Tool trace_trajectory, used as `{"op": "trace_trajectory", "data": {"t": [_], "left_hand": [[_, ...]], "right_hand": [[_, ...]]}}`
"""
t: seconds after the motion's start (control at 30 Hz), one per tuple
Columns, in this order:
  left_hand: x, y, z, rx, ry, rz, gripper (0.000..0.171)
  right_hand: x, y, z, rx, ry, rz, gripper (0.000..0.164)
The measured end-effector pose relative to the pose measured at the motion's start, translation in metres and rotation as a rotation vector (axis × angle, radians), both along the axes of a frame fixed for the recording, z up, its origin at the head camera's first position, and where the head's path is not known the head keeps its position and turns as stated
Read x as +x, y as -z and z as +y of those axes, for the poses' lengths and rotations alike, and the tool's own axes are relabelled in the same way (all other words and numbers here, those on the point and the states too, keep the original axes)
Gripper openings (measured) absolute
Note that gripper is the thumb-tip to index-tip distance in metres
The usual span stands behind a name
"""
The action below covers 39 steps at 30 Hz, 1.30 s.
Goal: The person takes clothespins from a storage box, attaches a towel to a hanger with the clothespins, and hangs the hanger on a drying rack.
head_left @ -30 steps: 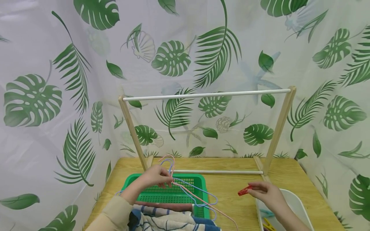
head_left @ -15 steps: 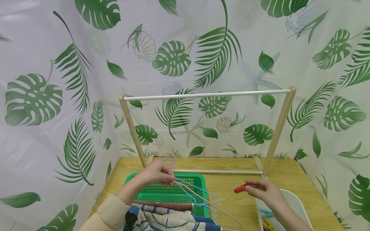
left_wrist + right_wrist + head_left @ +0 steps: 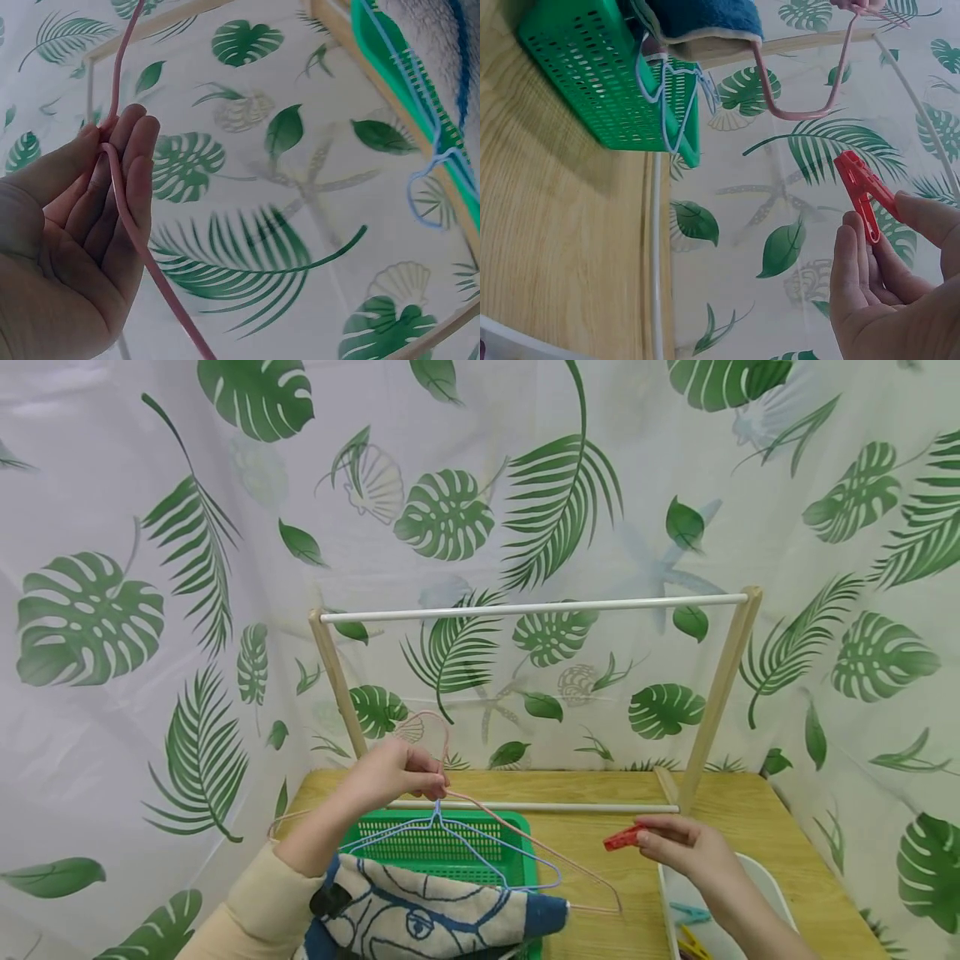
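My left hand [image 3: 393, 772] pinches a pink hanger [image 3: 142, 251] at its neck, just below the hook, between thumb and fingers. A white towel [image 3: 450, 902] with blue line patterns and blue ends hangs over the hanger's lower bar. Its lower part runs out of the head view. Behind it a blue hanger [image 3: 437, 814] sits at the green basket, below my left hand. My right hand [image 3: 693, 852] pinches a red clothespin [image 3: 622, 837] by its handle end, to the right of the hanger and apart from it. The clothespin also shows in the right wrist view.
The green basket [image 3: 528, 860] stands on the wooden table [image 3: 592, 793], partly hidden by the towel. Behind it is a wooden rack with a white top rail [image 3: 540, 608]. A white tray [image 3: 772, 889] at right holds blue [image 3: 690, 912] and yellow [image 3: 693, 943] clothespins.
My left hand has risen with the pink hanger, and the towel has come up with it over the basket. The blue hanger stays lower. My right hand has shifted slightly left and up.
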<state>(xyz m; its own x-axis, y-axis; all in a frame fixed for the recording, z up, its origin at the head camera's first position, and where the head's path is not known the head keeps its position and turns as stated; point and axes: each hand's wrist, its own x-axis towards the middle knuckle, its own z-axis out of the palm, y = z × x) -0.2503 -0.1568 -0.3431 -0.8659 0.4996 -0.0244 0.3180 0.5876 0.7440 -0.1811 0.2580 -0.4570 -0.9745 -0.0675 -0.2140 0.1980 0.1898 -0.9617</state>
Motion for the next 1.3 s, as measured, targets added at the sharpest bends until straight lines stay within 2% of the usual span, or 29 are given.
{"op": "trace_trajectory", "data": {"t": [0.13,0.33,0.43,0.57,0.77,0.9,1.07,1.3], "left_hand": [[-0.001,-0.015,-0.001,-0.027,-0.022,0.06,0.016],[-0.002,-0.029,-0.001,-0.007,-0.041,0.106,0.015],[-0.001,-0.037,0.0,0.0,-0.058,0.126,0.016],[0.001,-0.048,0.0,-0.002,-0.079,0.158,0.017],[0.004,-0.065,0.001,-0.007,-0.079,0.216,0.017],[0.008,-0.079,0.003,0.01,-0.063,0.233,0.017],[0.013,-0.098,0.004,0.029,-0.081,0.239,0.017],[0.016,-0.117,0.009,0.071,-0.086,0.269,0.016]], "right_hand": [[0.0,-0.008,0.002,-0.034,0.0,0.028,0.046],[0.002,-0.022,0.002,-0.033,0.025,0.085,0.047],[0.003,-0.029,0.002,-0.049,0.039,0.12,0.039],[0.007,-0.037,0.002,-0.128,0.044,0.144,0.024],[0.011,-0.049,0.0,-0.274,0.01,0.196,0.034],[0.014,-0.057,-0.001,-0.328,-0.017,0.218,0.036],[0.017,-0.071,-0.008,-0.322,-0.051,0.274,0.035],[0.025,-0.093,-0.019,-0.19,-0.054,0.424,0.033]]}}
